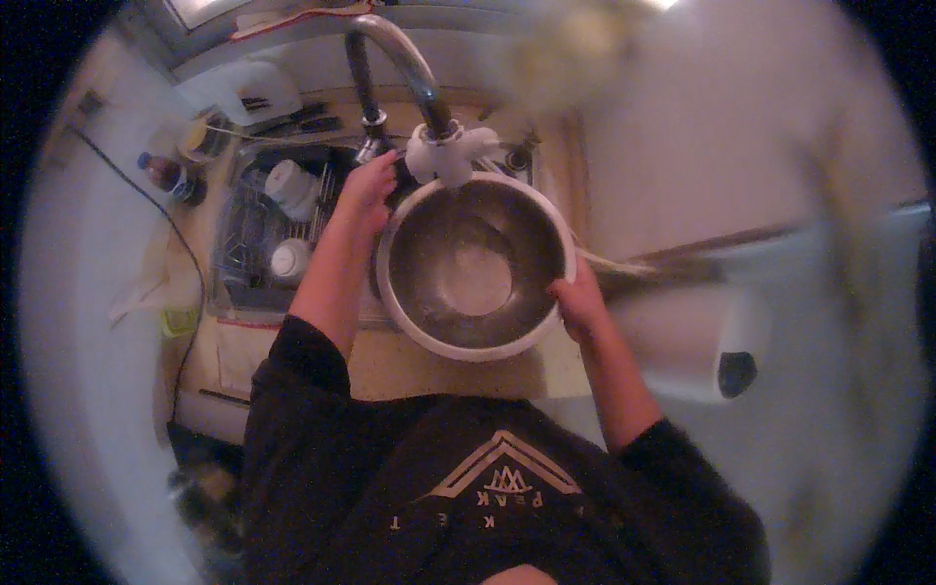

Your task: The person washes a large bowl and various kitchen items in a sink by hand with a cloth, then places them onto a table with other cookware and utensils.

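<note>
A round stainless steel bowl [479, 278] with a pale rim is held under the tap, over the sink area. My right hand [581, 296] grips its right rim, thumb over the edge. My left hand [369, 186] is at the base of the curved metal faucet [391, 36], beside its lever; the fingers are partly hidden, so their hold is unclear. A white filter attachment [446, 153] is fitted on the spout and overlaps the bowl's far rim. The bowl's bottom looks pale and shiny; whether water lies in it is hard to tell.
Left of the bowl, a dish rack [241, 241] holds white cups [291, 257]. A bottle [164, 175] with a blue cap stands on the counter beyond it. A black cable [179, 227] runs along the left side. At right is a blurred white cylindrical object [680, 344].
</note>
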A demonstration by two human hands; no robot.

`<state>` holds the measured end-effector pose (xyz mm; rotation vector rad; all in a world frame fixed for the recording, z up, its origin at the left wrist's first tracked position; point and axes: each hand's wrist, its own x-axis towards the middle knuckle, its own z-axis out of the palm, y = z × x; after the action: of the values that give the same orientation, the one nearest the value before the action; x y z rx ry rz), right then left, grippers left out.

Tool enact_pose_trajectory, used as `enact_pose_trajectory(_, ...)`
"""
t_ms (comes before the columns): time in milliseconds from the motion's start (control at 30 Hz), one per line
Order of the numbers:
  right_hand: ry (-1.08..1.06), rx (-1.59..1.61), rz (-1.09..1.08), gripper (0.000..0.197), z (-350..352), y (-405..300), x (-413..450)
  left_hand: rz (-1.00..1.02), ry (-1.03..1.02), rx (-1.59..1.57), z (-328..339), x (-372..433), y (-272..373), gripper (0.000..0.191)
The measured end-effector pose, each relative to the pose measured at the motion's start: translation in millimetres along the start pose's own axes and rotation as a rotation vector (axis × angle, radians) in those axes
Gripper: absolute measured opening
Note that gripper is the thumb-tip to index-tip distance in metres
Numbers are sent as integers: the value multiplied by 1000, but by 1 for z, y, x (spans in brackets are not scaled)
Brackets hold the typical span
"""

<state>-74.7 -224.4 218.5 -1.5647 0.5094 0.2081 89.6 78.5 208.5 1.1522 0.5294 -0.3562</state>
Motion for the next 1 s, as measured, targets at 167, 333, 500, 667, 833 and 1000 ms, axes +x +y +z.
enact_pose_trajectory(167,-132,88,199,64,26,-7,-18,-117,-162,42,-40,-12,11,58)
enact_pose_trajectory(333,-309,227,231,62,62,-12,-23,80,-264,-314,-123,-62,12,37)
enact_pose_trajectory(500,-420,278,218,59,123,-32,-16,372,-64,-580,-202,-117,2,28)
enact_pose_trajectory(667,-417,109,-21,55,178,-59,3,525,203,-513,-169,-183,14,32)
enact_pose_trajectory(833,-447,-22,-457,55,229,-99,25,705,458,-331,-202,-153,-34,38)
enact_pose_trajectory(1000,-288,-575,-898,44,267,-146,25,624,454,-411,-219,-95,-66,41)
